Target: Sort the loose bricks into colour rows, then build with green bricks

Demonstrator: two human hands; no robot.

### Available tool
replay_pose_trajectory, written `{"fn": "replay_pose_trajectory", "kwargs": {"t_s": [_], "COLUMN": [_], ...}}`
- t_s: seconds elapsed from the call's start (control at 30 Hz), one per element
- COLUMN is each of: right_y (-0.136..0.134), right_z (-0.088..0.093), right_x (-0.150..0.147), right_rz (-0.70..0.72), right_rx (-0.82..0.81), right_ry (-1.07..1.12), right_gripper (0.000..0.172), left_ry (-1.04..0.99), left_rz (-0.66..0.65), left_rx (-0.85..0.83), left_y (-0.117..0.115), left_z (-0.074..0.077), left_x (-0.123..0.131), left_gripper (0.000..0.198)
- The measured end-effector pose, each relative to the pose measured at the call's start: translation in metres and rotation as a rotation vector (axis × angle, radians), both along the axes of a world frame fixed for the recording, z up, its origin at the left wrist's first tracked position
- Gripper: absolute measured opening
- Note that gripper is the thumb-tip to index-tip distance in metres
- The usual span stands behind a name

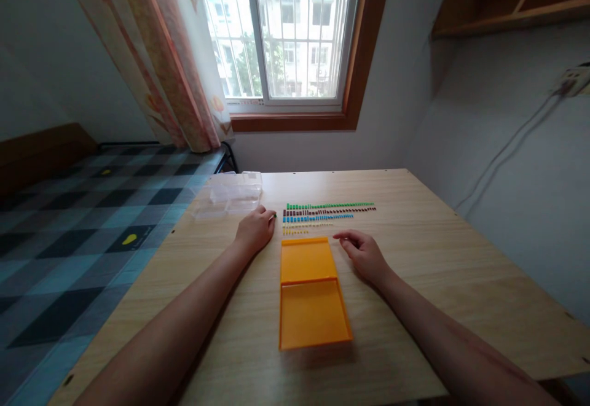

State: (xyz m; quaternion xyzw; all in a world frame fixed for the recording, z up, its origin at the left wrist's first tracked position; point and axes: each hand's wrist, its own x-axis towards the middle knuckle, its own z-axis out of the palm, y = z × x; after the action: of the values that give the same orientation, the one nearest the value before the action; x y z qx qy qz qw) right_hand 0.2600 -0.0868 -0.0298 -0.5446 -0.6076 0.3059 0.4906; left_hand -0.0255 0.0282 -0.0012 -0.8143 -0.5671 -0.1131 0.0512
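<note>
My left hand [257, 229] rests on the table at the left end of the rows of tiny pieces. Its fingers are closed, with a small green piece [275, 214] at the tips. The rows run left to right: green pieces [329, 205] farthest, then dark brown pieces [329, 212], blue pieces [318, 218], pale pieces [306, 225] and yellow pieces [295, 232] nearest. Right of the yellow row lies my right hand [363, 253], index finger stretched out, thumb apart from it, nothing visible between them. Between my forearms sits an open, hinged orange case [308, 261], bare inside.
Clear plastic boxes [235, 192] stand at the table's far left. The wooden table [415, 283] reaches toward the wall on the right. A bed with a checked cover [92, 234] adjoins its left side, and a curtain [170, 56] hangs by the window [299, 31].
</note>
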Motion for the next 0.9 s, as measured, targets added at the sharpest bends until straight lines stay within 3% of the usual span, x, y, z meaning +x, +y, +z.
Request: {"fn": "replay_pose_trajectory", "kwargs": {"t_s": [0.27, 0.67, 0.8, 0.83, 0.9], "right_y": [-0.001, 0.002, -0.003, -0.006, -0.012], "right_z": [-0.002, 0.0, 0.004, 0.005, 0.008], "right_x": [0.002, 0.006, 0.004, 0.003, 0.001], "right_rz": [-0.015, -0.123, -0.115, -0.105, -0.071], "right_rx": [0.022, 0.069, 0.053, 0.051, 0.053], "right_ry": [0.009, 0.085, 0.079, 0.073, 0.046], "right_gripper": [0.03, 0.026, 0.026, 0.026, 0.026], "left_ry": [-0.106, -0.014, -0.125, -0.18, -0.241], "left_rz": [-0.053, -0.046, -0.048, -0.08, -0.277], "left_rx": [0.029, -0.111, -0.124, -0.123, -0.21], "left_y": [-0.021, -0.064, -0.08, -0.086, -0.102], "left_z": [0.005, 0.018, 0.025, 0.029, 0.038], "left_x": [-0.017, -0.023, -0.022, -0.022, -0.021], "left_gripper": [0.028, 0.022, 0.021, 0.02, 0.019]}}
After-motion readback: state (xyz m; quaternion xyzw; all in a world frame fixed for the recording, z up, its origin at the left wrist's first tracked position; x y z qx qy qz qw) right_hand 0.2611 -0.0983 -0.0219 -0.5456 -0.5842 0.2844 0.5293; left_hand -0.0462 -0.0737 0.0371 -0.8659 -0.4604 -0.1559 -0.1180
